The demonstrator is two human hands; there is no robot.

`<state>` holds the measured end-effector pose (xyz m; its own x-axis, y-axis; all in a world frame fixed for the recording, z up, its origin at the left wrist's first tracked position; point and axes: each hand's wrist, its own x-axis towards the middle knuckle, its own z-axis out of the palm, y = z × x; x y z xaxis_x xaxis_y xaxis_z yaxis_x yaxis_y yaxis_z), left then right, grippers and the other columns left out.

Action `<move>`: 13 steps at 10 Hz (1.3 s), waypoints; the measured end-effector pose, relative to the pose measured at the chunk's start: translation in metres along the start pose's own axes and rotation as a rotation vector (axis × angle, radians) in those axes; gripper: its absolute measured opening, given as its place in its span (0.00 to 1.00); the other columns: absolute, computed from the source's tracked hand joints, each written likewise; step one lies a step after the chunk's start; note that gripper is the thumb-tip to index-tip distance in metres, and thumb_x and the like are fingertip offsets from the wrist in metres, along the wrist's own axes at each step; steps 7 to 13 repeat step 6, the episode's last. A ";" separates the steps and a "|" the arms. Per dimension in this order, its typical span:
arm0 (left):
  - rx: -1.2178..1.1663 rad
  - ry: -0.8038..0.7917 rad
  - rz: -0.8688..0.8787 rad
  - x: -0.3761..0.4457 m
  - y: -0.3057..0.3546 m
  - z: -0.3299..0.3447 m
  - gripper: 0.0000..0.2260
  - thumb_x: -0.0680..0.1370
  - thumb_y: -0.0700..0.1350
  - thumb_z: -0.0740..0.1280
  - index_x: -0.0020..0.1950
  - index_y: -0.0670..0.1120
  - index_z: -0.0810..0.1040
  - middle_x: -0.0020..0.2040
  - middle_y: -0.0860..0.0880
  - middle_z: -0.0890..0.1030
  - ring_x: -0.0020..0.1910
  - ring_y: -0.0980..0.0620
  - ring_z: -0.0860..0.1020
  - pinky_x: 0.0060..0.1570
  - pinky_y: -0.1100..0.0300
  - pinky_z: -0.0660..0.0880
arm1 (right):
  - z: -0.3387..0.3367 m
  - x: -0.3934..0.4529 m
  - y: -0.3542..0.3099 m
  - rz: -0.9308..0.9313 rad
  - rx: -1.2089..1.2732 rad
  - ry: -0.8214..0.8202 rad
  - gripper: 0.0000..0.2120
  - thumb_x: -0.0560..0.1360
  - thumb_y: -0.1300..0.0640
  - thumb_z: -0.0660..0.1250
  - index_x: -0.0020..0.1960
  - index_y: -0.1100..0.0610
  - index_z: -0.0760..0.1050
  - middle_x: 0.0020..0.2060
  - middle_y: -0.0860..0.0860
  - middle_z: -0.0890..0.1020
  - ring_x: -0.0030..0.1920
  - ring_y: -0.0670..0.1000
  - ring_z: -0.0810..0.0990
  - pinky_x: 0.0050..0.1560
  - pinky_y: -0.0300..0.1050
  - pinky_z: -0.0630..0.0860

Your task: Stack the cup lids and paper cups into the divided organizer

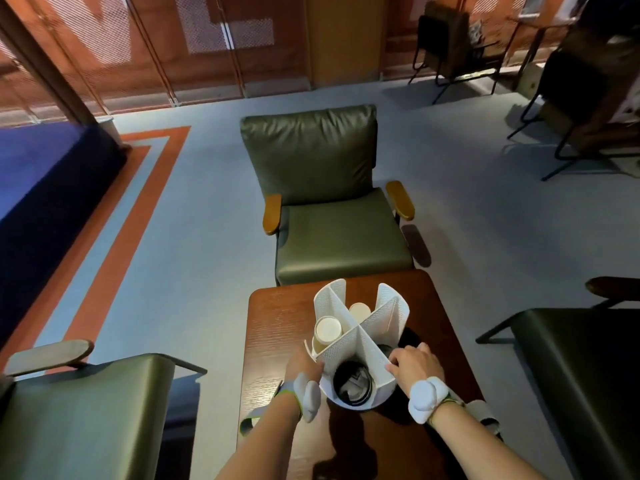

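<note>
Floor (194, 237) in grey with orange stripes fills most of my view, and a green armchair (332, 202) sits just past the far edge of the dark wooden counter (277, 341). A second green chair (86, 410) is at my lower left, a third dark one (581, 368) at my right.

On the counter stands the white perforated organizer (360, 341), upright, its long axis vertical, split by crossed dividers into four compartments. I count two stacks of paper cups: one paper cup stack (327, 332) in the left compartment, mouth up and leaning slightly towards me, and a second cup stack (360, 310) in the far compartment. Black cup lids (352, 379) lie flat in the near compartment; I cannot count them. Something dark sits just behind the right compartment, too dim to name.

Both forearms reach forward from the bottom of frame, each wrist wearing a white band. My left hand (304, 363) presses its curled fingers against the organizer's left wall. My right hand (415, 367) curls over the right rim, fingers closed on the wall.
</note>
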<state>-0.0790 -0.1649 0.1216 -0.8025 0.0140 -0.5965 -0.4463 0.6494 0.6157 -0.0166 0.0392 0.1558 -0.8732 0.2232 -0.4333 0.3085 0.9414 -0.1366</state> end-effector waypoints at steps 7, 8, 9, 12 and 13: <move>0.067 -0.036 0.020 -0.006 0.029 -0.023 0.28 0.74 0.48 0.69 0.69 0.42 0.61 0.53 0.44 0.78 0.55 0.44 0.79 0.59 0.48 0.77 | -0.037 0.002 0.007 -0.074 0.283 -0.067 0.14 0.77 0.51 0.64 0.57 0.56 0.79 0.56 0.52 0.82 0.57 0.52 0.80 0.53 0.40 0.74; 0.067 -0.036 0.020 -0.006 0.029 -0.023 0.28 0.74 0.48 0.69 0.69 0.42 0.61 0.53 0.44 0.78 0.55 0.44 0.79 0.59 0.48 0.77 | -0.037 0.002 0.007 -0.074 0.283 -0.067 0.14 0.77 0.51 0.64 0.57 0.56 0.79 0.56 0.52 0.82 0.57 0.52 0.80 0.53 0.40 0.74; 0.067 -0.036 0.020 -0.006 0.029 -0.023 0.28 0.74 0.48 0.69 0.69 0.42 0.61 0.53 0.44 0.78 0.55 0.44 0.79 0.59 0.48 0.77 | -0.037 0.002 0.007 -0.074 0.283 -0.067 0.14 0.77 0.51 0.64 0.57 0.56 0.79 0.56 0.52 0.82 0.57 0.52 0.80 0.53 0.40 0.74; 0.067 -0.036 0.020 -0.006 0.029 -0.023 0.28 0.74 0.48 0.69 0.69 0.42 0.61 0.53 0.44 0.78 0.55 0.44 0.79 0.59 0.48 0.77 | -0.037 0.002 0.007 -0.074 0.283 -0.067 0.14 0.77 0.51 0.64 0.57 0.56 0.79 0.56 0.52 0.82 0.57 0.52 0.80 0.53 0.40 0.74; 0.067 -0.036 0.020 -0.006 0.029 -0.023 0.28 0.74 0.48 0.69 0.69 0.42 0.61 0.53 0.44 0.78 0.55 0.44 0.79 0.59 0.48 0.77 | -0.037 0.002 0.007 -0.074 0.283 -0.067 0.14 0.77 0.51 0.64 0.57 0.56 0.79 0.56 0.52 0.82 0.57 0.52 0.80 0.53 0.40 0.74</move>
